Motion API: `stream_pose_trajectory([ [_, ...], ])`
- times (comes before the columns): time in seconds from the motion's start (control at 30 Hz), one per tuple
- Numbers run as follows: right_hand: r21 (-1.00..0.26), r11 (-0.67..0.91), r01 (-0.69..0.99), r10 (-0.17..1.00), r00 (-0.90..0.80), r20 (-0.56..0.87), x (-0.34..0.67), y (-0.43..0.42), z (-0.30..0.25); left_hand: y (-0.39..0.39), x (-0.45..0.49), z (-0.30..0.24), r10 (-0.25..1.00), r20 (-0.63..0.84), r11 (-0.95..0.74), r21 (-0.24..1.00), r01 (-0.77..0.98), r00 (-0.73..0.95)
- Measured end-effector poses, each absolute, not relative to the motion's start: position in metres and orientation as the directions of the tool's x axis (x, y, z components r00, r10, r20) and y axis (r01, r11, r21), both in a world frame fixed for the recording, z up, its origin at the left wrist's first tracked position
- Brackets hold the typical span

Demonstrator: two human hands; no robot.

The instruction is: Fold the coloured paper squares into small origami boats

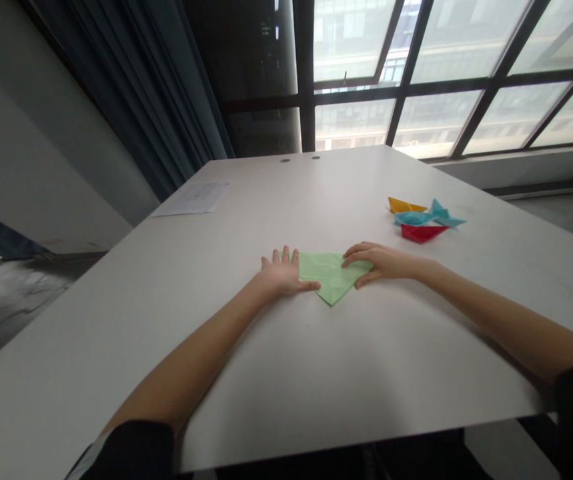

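A light green folded paper (330,275), shaped like a downward-pointing triangle, lies flat on the white table (286,360). My left hand (283,273) rests flat beside its left edge, fingers stretched out, with the thumb touching the paper's lower left side. On the right corner of the paper my right hand (377,261) presses down with spread, slightly bent fingers. Neither hand lifts the paper.
Three folded paper boats sit at the right rear: orange (402,205), teal (429,216) and red (422,232). A printed white sheet (193,198) lies at the far left edge. Large windows and a dark curtain stand behind the table.
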State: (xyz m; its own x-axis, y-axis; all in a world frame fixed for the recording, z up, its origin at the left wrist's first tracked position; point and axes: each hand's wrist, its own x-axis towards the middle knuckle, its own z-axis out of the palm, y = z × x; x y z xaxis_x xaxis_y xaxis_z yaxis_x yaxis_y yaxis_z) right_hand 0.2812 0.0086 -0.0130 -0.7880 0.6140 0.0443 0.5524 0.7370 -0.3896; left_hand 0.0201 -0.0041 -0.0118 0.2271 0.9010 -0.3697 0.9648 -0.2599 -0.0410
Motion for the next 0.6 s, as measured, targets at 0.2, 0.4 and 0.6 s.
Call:
stream_pose_trajectory([
  [0.2,-0.483,0.696,0.531,0.618,-0.786,0.026,0.285,0.012,-0.013,-0.002,0.018,-0.014,0.897,-0.366,-0.277,-0.029,0.961,0.247],
  [0.4,-0.419,0.757,0.501,0.578,-0.813,0.073,0.281,0.008,-0.009,-0.003,0.018,-0.009,0.896,-0.372,-0.271,-0.018,0.963,0.245],
  [0.6,-0.422,0.739,0.525,0.634,-0.754,0.172,0.274,0.001,-0.003,0.012,0.004,0.005,0.887,-0.305,-0.354,0.031,0.935,0.347],
])
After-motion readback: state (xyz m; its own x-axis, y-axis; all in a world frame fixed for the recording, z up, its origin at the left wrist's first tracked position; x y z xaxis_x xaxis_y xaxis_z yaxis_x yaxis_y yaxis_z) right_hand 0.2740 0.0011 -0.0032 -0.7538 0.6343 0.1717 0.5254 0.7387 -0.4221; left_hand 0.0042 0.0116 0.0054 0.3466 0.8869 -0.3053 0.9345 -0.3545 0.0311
